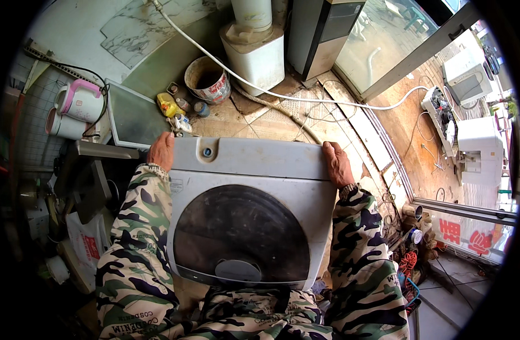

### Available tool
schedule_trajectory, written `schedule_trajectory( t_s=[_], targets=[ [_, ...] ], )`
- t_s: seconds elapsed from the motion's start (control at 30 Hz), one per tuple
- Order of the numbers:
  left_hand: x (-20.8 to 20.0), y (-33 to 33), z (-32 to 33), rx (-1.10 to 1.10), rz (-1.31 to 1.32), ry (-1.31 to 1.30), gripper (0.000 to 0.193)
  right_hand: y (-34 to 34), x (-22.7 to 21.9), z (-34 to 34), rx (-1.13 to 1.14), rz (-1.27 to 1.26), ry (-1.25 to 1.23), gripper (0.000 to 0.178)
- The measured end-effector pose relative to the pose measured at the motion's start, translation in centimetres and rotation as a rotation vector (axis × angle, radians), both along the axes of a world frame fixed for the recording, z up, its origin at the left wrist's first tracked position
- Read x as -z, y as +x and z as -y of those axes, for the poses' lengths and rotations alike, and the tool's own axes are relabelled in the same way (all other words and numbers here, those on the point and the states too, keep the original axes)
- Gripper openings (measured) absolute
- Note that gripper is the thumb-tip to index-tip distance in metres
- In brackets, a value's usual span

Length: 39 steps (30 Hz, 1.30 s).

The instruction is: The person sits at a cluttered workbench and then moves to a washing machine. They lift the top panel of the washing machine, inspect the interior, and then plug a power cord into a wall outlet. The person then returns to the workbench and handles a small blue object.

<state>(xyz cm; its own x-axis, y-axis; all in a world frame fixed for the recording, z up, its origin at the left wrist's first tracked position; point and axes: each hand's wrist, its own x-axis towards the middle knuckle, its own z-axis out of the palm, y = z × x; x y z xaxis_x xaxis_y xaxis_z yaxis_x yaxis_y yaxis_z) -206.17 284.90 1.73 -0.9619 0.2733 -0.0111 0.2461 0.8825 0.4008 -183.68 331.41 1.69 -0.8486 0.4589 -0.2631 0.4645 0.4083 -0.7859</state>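
Note:
A top-loading washing machine [254,158] stands right in front of me, its grey-white top facing up. Its dark see-through lid [240,229] is down, with a grey oval handle near my body. A round blue-centred inlet [207,152] sits at the far left of the top. My left hand [162,152] grips the far left corner of the machine, fingers bent over the edge. My right hand [338,164] holds the far right corner in the same way, its fingers curled on the edge. The undersides of both grips are hidden.
Beyond the machine stand a dirty bucket [207,82], several small bottles and a white bin-like container [254,54]. A white hose [305,97] crosses the floor toward the doorway at right. Left is a shelf with a pink-handled kettle [81,102]; tools and orange cord [407,263] lie at right.

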Motion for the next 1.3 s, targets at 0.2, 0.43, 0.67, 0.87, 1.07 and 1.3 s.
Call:
schedule_trajectory(
  t_s=[0.2, 0.43, 0.67, 0.87, 1.07, 1.3],
  targets=[
    [1.1, -0.2, 0.6, -0.055, 0.054, 0.031, 0.038, -0.1, -1.1, 0.4, 0.005, 0.088, 0.035, 0.060],
    [1.1, 0.3, 0.5, -0.025, -0.007, 0.090, 0.033, -5.6, -11.5, -0.8, -0.134, -0.278, 0.543, 0.069],
    [0.2, 0.6, -0.9, -0.044, 0.006, 0.115, 0.033, -5.2, -7.3, 3.5, -0.158, -0.324, 0.831, 0.075],
    [-0.1, 0.5, -0.7, -0.058, 0.042, -0.028, 0.032, -4.8, -2.5, 4.2, -0.313, -0.056, 0.774, 0.054],
    [-9.4, -3.0, -3.3, 0.171, -0.438, -0.166, 0.046, -4.8, -2.6, 4.2, -0.308, -0.092, 0.746, 0.049],
    [2.5, -1.6, -3.4, 0.232, -0.302, -0.076, 0.038, -4.2, -1.3, 3.6, -0.286, -0.096, 0.790, 0.046]
  ],
)
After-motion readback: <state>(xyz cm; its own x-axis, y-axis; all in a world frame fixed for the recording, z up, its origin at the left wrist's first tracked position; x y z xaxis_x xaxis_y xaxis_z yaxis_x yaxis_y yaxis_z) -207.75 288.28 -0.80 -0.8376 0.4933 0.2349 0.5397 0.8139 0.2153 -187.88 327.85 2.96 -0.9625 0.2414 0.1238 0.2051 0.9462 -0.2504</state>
